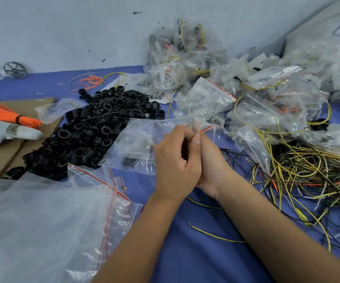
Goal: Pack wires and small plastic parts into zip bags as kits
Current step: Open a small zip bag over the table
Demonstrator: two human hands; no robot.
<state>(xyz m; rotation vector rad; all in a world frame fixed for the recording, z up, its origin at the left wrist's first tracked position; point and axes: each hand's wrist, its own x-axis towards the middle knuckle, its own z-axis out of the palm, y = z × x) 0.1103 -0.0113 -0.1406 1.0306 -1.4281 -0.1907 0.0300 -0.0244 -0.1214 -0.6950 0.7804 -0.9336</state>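
- Nearest, a stack of empty zip bags point(42, 217) is lying at the lower left, probably kept within reach so the next one can be taken quickly.
- Just beyond, the left hand point(175, 160) and the right hand point(208, 160) are pressing together at the red-striped mouth of one clear zip bag point(136, 144); the fingers of both are curling narrowly and pinching its top edge, which looks like sealing or opening the strip, though I cannot tell which.
- That bag is hanging to the left of the hands, with a few black parts showing dark inside near its bottom.
- To the right, loose yellow-and-black wires point(299, 172) are sprawling over the blue table point(195, 252), close by for picking.
- To the left, a heap of black plastic rings point(95, 129) is sitting beside an orange wire bundle point(7, 116) on cardboard.
- Farthest, filled kit bags point(205, 78) are piling up against the wall, apparently set away from the working space.
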